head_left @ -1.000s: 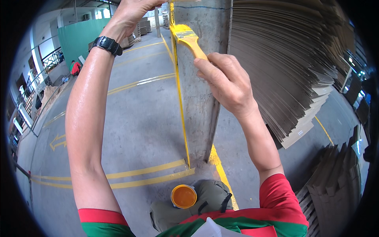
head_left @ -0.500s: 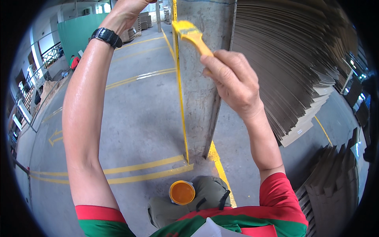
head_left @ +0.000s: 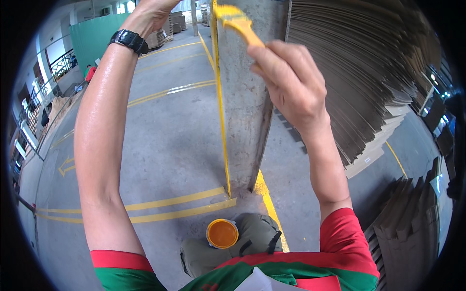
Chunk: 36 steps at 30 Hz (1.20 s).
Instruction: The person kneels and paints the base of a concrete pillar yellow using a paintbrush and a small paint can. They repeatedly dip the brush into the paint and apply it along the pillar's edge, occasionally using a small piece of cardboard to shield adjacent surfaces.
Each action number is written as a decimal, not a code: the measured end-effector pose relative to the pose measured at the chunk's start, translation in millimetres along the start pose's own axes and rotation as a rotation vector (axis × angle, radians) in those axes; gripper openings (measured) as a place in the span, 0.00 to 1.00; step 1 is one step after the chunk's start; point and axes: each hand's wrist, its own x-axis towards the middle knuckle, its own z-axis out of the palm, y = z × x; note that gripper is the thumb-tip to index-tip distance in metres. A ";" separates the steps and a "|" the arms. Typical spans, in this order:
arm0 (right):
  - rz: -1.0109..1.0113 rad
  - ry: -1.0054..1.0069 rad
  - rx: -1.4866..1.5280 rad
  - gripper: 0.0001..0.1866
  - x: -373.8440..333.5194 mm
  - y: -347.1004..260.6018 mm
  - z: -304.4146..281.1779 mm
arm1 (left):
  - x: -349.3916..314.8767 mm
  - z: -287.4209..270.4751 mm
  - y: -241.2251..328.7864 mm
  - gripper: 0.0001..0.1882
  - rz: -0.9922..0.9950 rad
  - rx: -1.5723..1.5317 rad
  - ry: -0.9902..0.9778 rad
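Observation:
My right hand (head_left: 296, 85) is closed round the handle of a yellow-smeared paintbrush (head_left: 241, 26). The bristles point up and left, at the yellow-painted edge (head_left: 221, 104) of a grey upright column (head_left: 247, 111); whether they touch it I cannot tell. My left hand (head_left: 154, 12), below a black wristwatch (head_left: 129, 41), is raised at the top, left of the column. The upper edge of the picture cuts off its fingers. A small bucket (head_left: 208, 237) of orange-yellow paint stands low in the middle, by my knees.
Tall stacks of brown cardboard sheets (head_left: 359, 72) crowd the right side, with a lower stack (head_left: 405, 228) nearer me. Yellow lines (head_left: 179, 199) cross the grey floor. A green partition (head_left: 99, 41) and a person in red (head_left: 90, 72) are far left.
My right hand and the paintbrush have moved up along the column's yellow edge. The left arm has barely shifted, and the bucket stays by my knees.

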 end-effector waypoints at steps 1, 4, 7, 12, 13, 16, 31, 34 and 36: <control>-0.018 0.024 -0.012 0.19 3.4 5.5 3.7 | 0.6 0.4 -0.1 0.24 -0.017 0.021 -0.004; -0.035 -0.008 -0.011 0.18 6.1 13.9 16.3 | -0.5 3.7 0.4 0.23 0.095 -0.082 -0.001; -0.025 -0.097 0.045 0.18 -6.5 -1.3 10.5 | -1.9 1.8 4.5 0.22 0.061 -0.009 0.000; 0.157 -0.080 0.218 0.11 -7.0 -12.4 -12.8 | -1.9 1.2 7.6 0.22 -0.002 0.072 0.012; 0.211 -0.100 0.257 0.10 -2.3 -8.8 -15.5 | -2.0 1.7 7.3 0.22 -0.012 0.080 0.017; 0.300 -0.153 0.316 0.09 17.5 7.1 -9.8 | -3.4 2.9 6.7 0.22 0.060 0.007 0.005; -0.131 -0.046 0.039 0.14 24.5 20.0 12.0 | -3.7 2.8 8.2 0.22 0.055 -0.033 0.009; -0.008 -0.248 0.137 0.15 -6.9 -11.9 -1.3 | -1.6 2.0 6.1 0.22 0.004 0.004 0.036; 0.092 -0.315 0.276 0.14 -17.5 -24.0 -14.1 | -0.5 1.7 4.6 0.21 0.022 -0.003 0.029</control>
